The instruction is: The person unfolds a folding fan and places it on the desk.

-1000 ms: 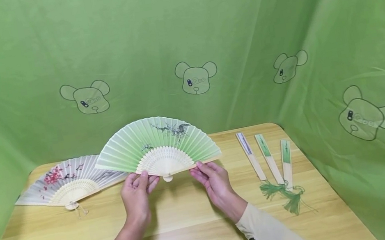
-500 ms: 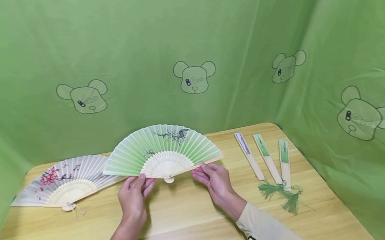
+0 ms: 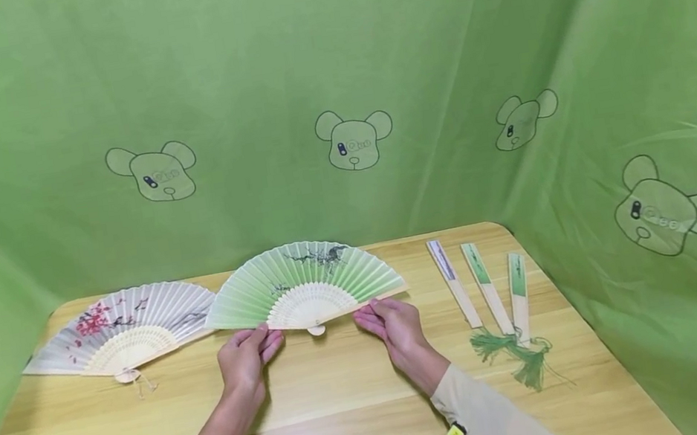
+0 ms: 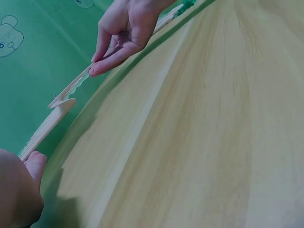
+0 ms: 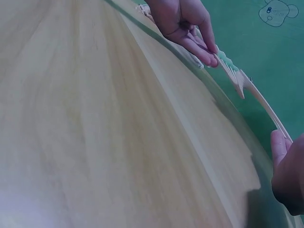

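A spread green folding fan, printed with a dark branch, is held up by both hands near the back of the table. My left hand pinches its left outer rib between thumb and fingers. On the opposite outer rib, my right hand pinches in the same way. The fan's pivot end points toward me, between the hands. Both wrist views show the fan edge-on, with pale wooden ribs running from hand to hand. To the left lies a spread grey-white folding fan with red blossoms.
On the right of the wooden table lie three closed folding fans: one purple-tipped, one green-tipped and another green-tipped fan. Green tassels spread at their lower ends. Green cloth walls in the table.
Both hands have lowered the green fan toward the table and shifted it slightly right. It now covers less of the blossom fan. The closed fans stay in place.
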`<move>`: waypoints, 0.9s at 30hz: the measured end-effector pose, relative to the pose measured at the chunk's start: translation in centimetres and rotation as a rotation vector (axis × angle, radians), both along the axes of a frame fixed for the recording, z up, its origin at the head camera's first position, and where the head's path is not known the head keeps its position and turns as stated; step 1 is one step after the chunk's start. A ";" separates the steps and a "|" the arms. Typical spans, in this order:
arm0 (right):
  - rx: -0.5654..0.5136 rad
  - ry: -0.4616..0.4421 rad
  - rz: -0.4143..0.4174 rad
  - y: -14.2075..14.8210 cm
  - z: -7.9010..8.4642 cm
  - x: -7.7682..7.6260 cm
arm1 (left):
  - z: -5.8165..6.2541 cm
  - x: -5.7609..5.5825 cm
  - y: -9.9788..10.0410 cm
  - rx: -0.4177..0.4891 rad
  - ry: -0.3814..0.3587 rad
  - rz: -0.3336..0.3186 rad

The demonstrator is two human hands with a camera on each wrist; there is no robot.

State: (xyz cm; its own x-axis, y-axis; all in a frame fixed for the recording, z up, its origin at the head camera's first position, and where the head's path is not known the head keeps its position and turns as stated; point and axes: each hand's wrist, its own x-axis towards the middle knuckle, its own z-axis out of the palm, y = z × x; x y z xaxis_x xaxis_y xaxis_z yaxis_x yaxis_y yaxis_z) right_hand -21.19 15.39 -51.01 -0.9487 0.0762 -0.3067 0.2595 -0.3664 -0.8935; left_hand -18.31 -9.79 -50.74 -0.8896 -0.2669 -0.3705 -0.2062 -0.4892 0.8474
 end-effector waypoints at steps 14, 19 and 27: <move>0.027 -0.023 -0.019 0.4 -0.8 -0.5 | -0.5 -0.2 -0.4 0.003 -0.050 -0.083; 0.037 -0.024 -0.020 0.7 -0.8 -0.6 | -0.5 -0.4 -0.7 0.005 -0.059 -0.128; 0.042 -0.058 -0.006 0.8 -0.6 -0.5 | -0.6 -0.7 -1.4 -0.027 -0.090 -0.190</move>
